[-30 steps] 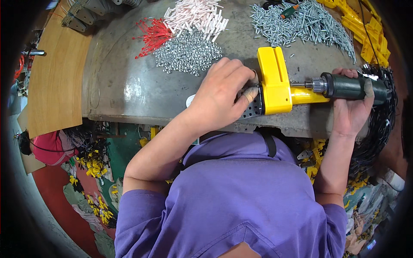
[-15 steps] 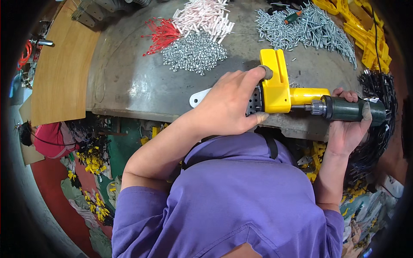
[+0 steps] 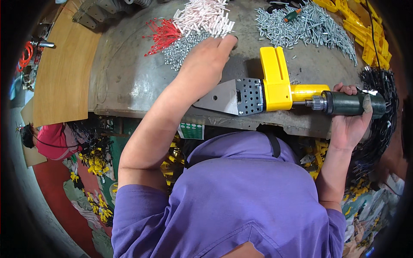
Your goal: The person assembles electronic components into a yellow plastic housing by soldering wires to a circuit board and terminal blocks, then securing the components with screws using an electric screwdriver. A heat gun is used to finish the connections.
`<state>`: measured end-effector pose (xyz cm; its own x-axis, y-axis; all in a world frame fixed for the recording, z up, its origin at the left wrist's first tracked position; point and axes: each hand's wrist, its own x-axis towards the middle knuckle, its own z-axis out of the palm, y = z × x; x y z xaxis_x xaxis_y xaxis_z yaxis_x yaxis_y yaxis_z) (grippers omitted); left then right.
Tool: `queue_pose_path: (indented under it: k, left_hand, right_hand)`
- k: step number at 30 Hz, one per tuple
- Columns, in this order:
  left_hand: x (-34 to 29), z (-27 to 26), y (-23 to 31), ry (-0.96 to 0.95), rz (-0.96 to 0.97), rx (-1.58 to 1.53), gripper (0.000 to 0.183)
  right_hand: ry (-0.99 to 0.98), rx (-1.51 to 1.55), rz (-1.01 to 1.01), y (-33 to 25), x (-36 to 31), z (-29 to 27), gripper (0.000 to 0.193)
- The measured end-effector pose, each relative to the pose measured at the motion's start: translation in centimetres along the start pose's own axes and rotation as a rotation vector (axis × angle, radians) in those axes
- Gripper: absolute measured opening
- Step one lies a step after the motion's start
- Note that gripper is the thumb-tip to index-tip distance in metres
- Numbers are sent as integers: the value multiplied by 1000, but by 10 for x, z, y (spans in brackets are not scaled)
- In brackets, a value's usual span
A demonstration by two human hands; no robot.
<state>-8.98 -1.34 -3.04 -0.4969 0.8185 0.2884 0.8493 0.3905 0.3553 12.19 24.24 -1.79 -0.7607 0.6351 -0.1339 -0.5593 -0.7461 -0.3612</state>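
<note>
My right hand [image 3: 349, 116] is wrapped round a dark green power screwdriver [image 3: 355, 103]. Its silver chuck and bit reach left into the yellow plastic part [image 3: 275, 81], which has a tall grooved block and a round yellow barrel. Joined to that part's left side is a metal plate piece [image 3: 226, 98], with a perforated section and a tapered end with a hole. My left hand [image 3: 204, 62] is off the part, over the right side of a pile of shiny metal nuts [image 3: 180, 48]. Its fingers bend downward, and most of their tips are hidden.
Behind the nuts lie pale pink sticks [image 3: 202, 17] and red-ended pieces [image 3: 161, 36]. Metal screws [image 3: 307, 28] cover the back right, with yellow parts [image 3: 368, 38] beyond. Black cables [image 3: 378, 86] hang at the right edge. A person in pink [image 3: 56, 139] is at far left.
My left hand has let go of the yellow part and moved up and left to the nuts, uncovering the metal plate. The right hand and screwdriver have hardly moved.
</note>
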Motion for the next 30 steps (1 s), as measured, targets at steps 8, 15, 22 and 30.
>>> queue_pose_path:
  k: [8,15,22,30]
  left_hand:
    - [-29,-1,39,88,-18,-392,34]
    - [-45,26,62,93,19,-731,53]
    - [-47,23,58,40,15,-740,54]
    - [-55,26,57,102,-18,-569,43]
  right_hand:
    - [-6,45,37,-1,2,3,36]
    - [-2,82,75,1,-1,6,35]
    - [4,71,46,3,-3,2,35]
    - [9,62,48,4,-4,6,34]
